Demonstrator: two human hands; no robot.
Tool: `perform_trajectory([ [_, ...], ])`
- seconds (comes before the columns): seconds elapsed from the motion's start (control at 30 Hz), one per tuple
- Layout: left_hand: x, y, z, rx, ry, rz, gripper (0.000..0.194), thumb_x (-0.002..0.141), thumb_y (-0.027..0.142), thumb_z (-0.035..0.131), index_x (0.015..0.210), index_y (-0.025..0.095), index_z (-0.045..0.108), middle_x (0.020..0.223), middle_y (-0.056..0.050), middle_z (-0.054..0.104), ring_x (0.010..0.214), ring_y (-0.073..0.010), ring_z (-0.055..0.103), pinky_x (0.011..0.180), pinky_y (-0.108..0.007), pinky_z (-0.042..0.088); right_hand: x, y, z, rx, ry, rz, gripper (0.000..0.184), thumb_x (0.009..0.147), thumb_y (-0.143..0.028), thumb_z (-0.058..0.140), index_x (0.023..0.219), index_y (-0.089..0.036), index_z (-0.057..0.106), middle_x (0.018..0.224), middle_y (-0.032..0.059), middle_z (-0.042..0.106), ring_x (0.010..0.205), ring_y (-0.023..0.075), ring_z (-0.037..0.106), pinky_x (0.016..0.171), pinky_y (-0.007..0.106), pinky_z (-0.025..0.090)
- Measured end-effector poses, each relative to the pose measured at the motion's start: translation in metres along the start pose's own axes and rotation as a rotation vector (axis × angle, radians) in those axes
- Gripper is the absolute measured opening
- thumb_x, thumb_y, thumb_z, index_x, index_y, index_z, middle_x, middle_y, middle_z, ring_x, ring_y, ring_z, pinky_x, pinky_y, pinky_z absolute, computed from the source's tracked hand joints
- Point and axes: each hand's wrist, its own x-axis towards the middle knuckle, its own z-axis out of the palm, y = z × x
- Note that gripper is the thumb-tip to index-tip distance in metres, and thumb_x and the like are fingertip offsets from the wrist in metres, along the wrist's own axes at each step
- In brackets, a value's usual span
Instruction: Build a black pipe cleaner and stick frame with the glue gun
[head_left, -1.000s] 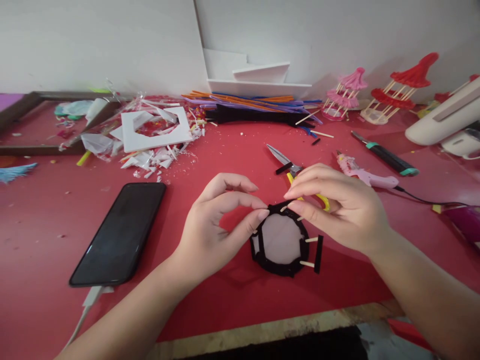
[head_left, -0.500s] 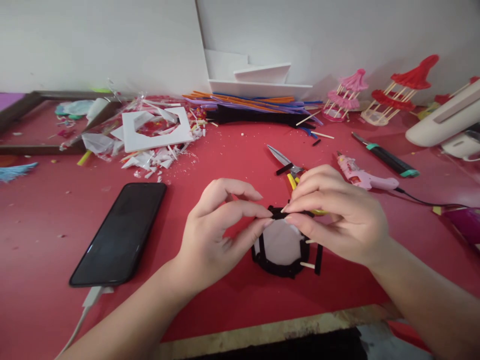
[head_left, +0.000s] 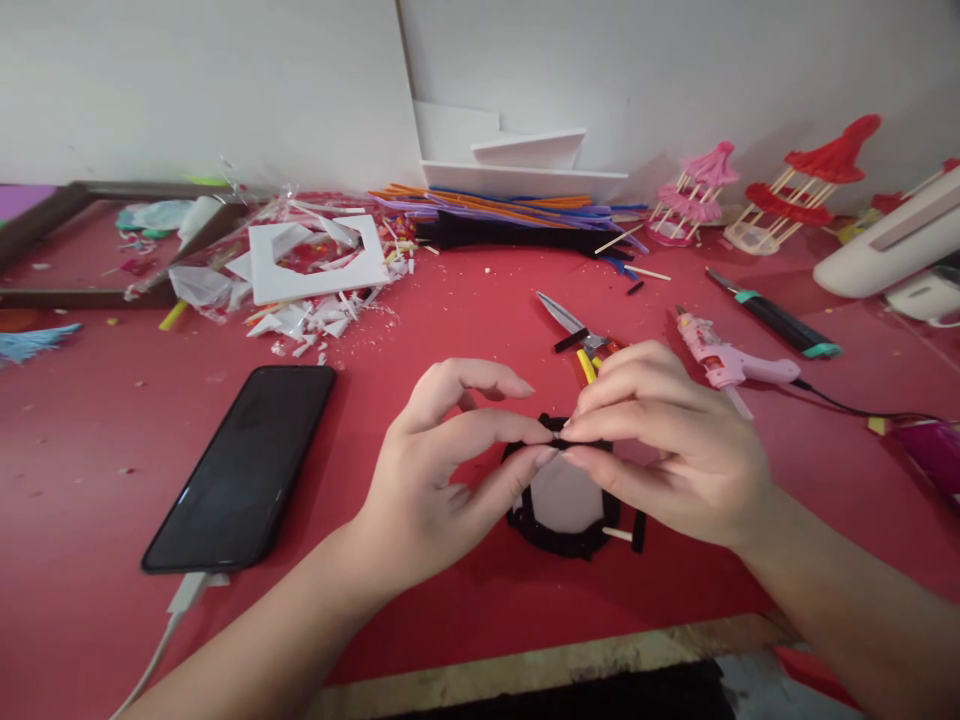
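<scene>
My left hand (head_left: 442,465) and my right hand (head_left: 667,450) meet fingertip to fingertip, thumbs and index fingers closed on a thin black pipe cleaner (head_left: 556,441). Its wire seems to show between the fingertips; much of it is hidden behind the fingers. Just below lies a round pale disc (head_left: 568,495) with a fuzzy black rim (head_left: 564,543), partly covered by my hands. A short pale stick (head_left: 618,534) and a short black piece (head_left: 638,531) lie at its right edge. Beyond my right hand are scissors (head_left: 560,314) and a yellow-handled tool (head_left: 586,366).
A phone (head_left: 241,470) with a white cable lies left. Foam scraps and a cut white board (head_left: 262,262) are behind it. Pipe cleaners (head_left: 517,212) line the wall. Right are a pink glue gun (head_left: 739,366), a cutter (head_left: 784,318) and small tiered models (head_left: 806,190).
Both hands have brought their fingertips closer together, slightly lower and nearer the disc's middle. The pipe cleaner is still pinched between them.
</scene>
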Motion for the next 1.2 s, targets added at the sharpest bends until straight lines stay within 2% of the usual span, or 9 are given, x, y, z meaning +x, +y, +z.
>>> perform_trajectory([
  [0.13, 0.001, 0.001, 0.000, 0.023, -0.013, 0.036, 0.009, 0.085, 0.013, 0.071, 0.089, 0.021, 0.071, 0.107, -0.005, 0.061, 0.100, -0.0163, 0.062, 0.083, -0.027, 0.053, 0.000, 0.001, 0.001, 0.028, -0.020, -0.002, 0.005, 0.085, -0.020, 0.073, 0.085, -0.024, 0.069, 0.082, 0.0029, 0.071, 0.082, 0.0187, 0.062, 0.078, 0.038, 0.053],
  [0.5, 0.001, 0.002, 0.000, -0.012, -0.040, -0.003, 0.007, 0.086, 0.012, 0.070, 0.088, 0.019, 0.072, 0.108, -0.006, 0.059, 0.105, -0.0148, 0.060, 0.088, -0.025, 0.050, 0.000, 0.006, 0.000, 0.191, 0.031, 0.022, 0.012, 0.079, -0.017, 0.079, 0.077, -0.019, 0.068, 0.076, 0.0022, 0.068, 0.078, 0.0170, 0.061, 0.080, 0.039, 0.053],
  [0.63, 0.001, 0.002, 0.000, -0.009, -0.048, 0.002, 0.008, 0.086, 0.011, 0.069, 0.088, 0.019, 0.072, 0.110, -0.006, 0.057, 0.108, -0.0153, 0.059, 0.089, -0.026, 0.050, 0.000, 0.009, -0.003, 0.232, -0.013, 0.011, 0.012, 0.078, -0.016, 0.081, 0.079, -0.018, 0.069, 0.076, 0.0019, 0.069, 0.080, 0.0167, 0.062, 0.080, 0.037, 0.053],
  [0.87, 0.001, 0.001, -0.001, 0.013, -0.046, -0.009, 0.008, 0.087, 0.012, 0.069, 0.090, 0.019, 0.072, 0.113, -0.007, 0.057, 0.112, -0.0162, 0.058, 0.091, -0.026, 0.051, 0.002, 0.013, -0.013, 0.172, -0.121, -0.031, 0.004, 0.088, -0.014, 0.070, 0.085, -0.017, 0.069, 0.085, 0.0038, 0.071, 0.089, 0.0167, 0.062, 0.088, 0.038, 0.052],
  [0.97, 0.000, -0.001, -0.001, 0.015, -0.037, -0.009, 0.010, 0.086, 0.010, 0.070, 0.091, 0.019, 0.072, 0.113, -0.006, 0.057, 0.111, -0.0160, 0.059, 0.092, -0.026, 0.051, 0.002, 0.013, -0.014, 0.136, -0.148, -0.030, 0.008, 0.092, -0.013, 0.063, 0.088, -0.017, 0.070, 0.089, 0.0049, 0.071, 0.092, 0.0177, 0.062, 0.090, 0.038, 0.051],
  [1.2, -0.001, -0.006, 0.002, -0.015, 0.024, -0.060, 0.005, 0.085, 0.016, 0.074, 0.088, 0.020, 0.071, 0.110, -0.005, 0.059, 0.108, -0.0136, 0.060, 0.097, -0.024, 0.050, -0.001, 0.020, -0.011, 0.122, -0.093, -0.014, 0.008, 0.088, -0.012, 0.068, 0.092, -0.019, 0.070, 0.088, 0.0044, 0.071, 0.092, 0.0184, 0.062, 0.086, 0.039, 0.051],
])
